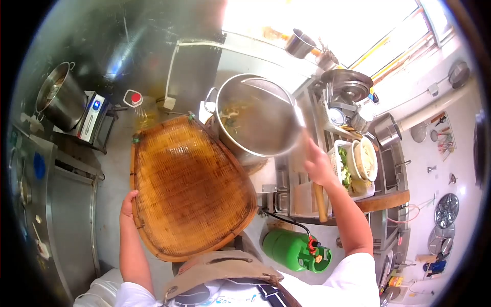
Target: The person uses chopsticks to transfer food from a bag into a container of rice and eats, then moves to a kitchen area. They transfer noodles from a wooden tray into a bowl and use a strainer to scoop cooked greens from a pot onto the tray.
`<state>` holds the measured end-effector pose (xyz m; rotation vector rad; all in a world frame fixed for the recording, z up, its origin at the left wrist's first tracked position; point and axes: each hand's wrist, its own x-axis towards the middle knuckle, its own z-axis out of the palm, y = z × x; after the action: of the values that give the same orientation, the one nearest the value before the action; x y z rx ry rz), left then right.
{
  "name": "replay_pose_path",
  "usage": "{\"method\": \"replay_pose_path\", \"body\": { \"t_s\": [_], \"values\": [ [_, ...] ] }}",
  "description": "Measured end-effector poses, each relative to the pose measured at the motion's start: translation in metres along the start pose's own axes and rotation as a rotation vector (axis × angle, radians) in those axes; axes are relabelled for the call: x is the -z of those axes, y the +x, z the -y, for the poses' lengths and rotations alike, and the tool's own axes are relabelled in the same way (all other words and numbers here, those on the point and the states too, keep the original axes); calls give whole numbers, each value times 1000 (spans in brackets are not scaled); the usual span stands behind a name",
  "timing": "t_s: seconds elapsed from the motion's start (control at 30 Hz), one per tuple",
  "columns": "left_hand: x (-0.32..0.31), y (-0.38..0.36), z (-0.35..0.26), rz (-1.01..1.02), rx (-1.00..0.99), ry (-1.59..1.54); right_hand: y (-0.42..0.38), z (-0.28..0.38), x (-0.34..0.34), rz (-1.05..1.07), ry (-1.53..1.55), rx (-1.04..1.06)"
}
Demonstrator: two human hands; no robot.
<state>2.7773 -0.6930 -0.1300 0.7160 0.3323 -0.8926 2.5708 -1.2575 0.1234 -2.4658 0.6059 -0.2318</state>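
Observation:
My left hand [129, 205] is closed on the left rim of a scoop-shaped woven bamboo tray [189, 189], tilted in front of me with nothing on it. Beyond the tray stands a large steel pot [223, 125] of steaming broth [238, 112] with pale and green pieces floating. My right hand [318, 166], right of the pot, is closed round the wooden handle [320, 202] of a strainer. The strainer's round metal rim [266, 82] shows over the pot's far right side; steam and blur hide its bowl.
A green gas cylinder [289, 248] lies low at the right. White baskets [363, 158] with greens and pale food stand on the right counter. An oil bottle [146, 112] is behind the tray. Another tall pot [61, 100] stands at left beside a cooker with a display [92, 115].

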Motion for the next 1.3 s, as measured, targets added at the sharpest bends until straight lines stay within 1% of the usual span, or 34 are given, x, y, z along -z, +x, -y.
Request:
{"method": "replay_pose_path", "body": {
  "t_s": [0.07, 0.1, 0.17, 0.2, 0.27, 0.3, 0.33, 0.37, 0.43, 0.47, 0.5, 0.6, 0.67, 0.7, 0.73, 0.83, 0.87, 0.93, 1.07, 1.1, 1.17, 1.23, 1.27, 1.3],
  "values": [
    [-30, -8, -1, 22, -42, 42, 12, -9, -7, 24, -104, -16],
    [-39, -7, 2, 26, -57, 59, 14, -17, -11, 90, -63, -32],
    [-29, -3, 5, -7, -71, 82, 19, -31, -16, 221, 18, -73],
    [-21, -5, 4, -27, -74, 96, 15, -22, -7, 260, 26, -76],
    [-10, -9, 4, -60, -72, 125, 10, -16, 18, 347, 217, -111],
    [-13, -9, 7, -104, -70, 134, 9, -13, 35, 385, 306, -130],
    [-18, -8, 9, -149, -67, 142, 9, -7, 55, 412, 316, -184],
    [-26, -9, 10, -232, -68, 145, 11, -2, 77, 443, 323, -234],
    [-39, -17, 12, -403, -77, 142, 21, -2, 98, 444, 314, -265],
    [-43, -27, 17, -495, -74, 136, 22, -7, 102, 418, 299, -257],
    [-45, -32, 19, -579, -74, 135, 24, -26, 93, 360, 224, -115],
    [-38, -31, 26, -545, -166, 162, 43, -30, 67, 272, 6, 89],
    [-16, -24, 24, -493, -192, 177, 58, -55, 26, 257, -44, 209],
    [-7, -24, 26, -471, -203, 175, 60, -60, 7, 272, -61, 205],
    [-24, -29, 31, -528, -206, 185, 60, -58, -4, 291, -80, 203],
    [-33, -31, 31, -543, -221, 173, 56, -46, -2, 426, -173, 258],
    [-33, -29, 29, -535, -227, 167, 55, -40, 11, 473, -208, 242],
    [-31, -27, 29, -516, -232, 152, 58, -15, 57, 574, -294, 210],
    [-38, -28, 29, -487, -246, 103, 64, 20, 126, 587, -415, 289],
    [-41, -27, 30, -480, -247, 92, 64, 30, 141, 581, -430, 271],
    [-45, -27, 31, -467, -249, 65, 61, 48, 165, 546, -415, 226],
    [-53, -31, 31, -461, -249, 46, 60, 73, 181, 581, -378, 84],
    [-60, -32, 29, -459, -248, 40, 59, 87, 184, 595, -395, -59],
    [-70, -36, 24, -486, -214, 71, 60, 90, 185, 611, -436, -48]
  ]
}}
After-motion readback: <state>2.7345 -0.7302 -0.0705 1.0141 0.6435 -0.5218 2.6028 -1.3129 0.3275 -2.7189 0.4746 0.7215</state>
